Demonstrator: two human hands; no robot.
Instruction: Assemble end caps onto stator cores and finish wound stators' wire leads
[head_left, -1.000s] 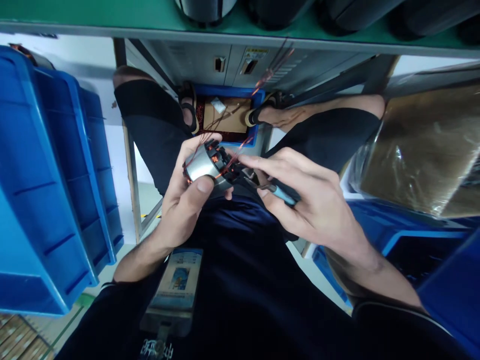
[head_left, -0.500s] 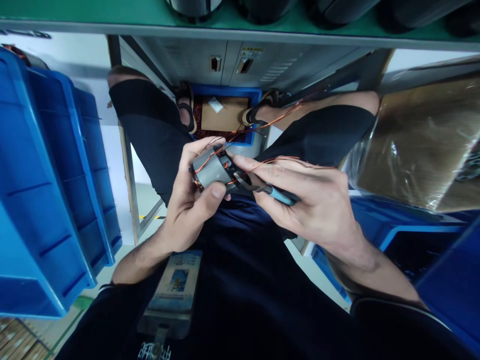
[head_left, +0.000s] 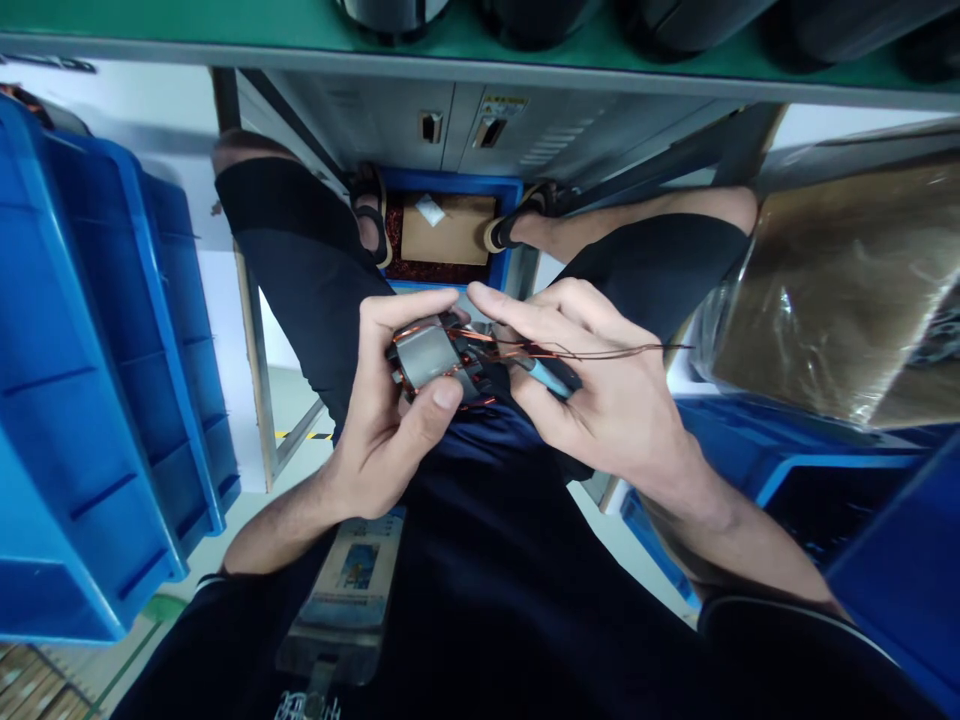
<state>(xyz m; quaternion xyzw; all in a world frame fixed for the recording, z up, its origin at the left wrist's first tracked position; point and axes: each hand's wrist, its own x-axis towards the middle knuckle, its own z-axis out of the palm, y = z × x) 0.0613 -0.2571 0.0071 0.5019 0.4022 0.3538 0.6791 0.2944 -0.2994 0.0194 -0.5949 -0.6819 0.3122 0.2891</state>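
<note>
Blue bins (head_left: 97, 400) at left, wrapped box (head_left: 840, 290) at right. Left hand (head_left: 382, 400) clamps motor core (head_left: 427, 355), axis roughly left-right; right hand (head_left: 600, 390) grips blue-handled tool (head_left: 544, 375) w/ copper wire (head_left: 600, 352) trailing right.

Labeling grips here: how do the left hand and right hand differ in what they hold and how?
The left hand wraps the grey motor stator, thumb pressed on its side. The right hand holds a blue-handled tool in its palm, index finger stretched to the stator top, copper wire trailing over it. Both are bare and meet at the stator.
</note>
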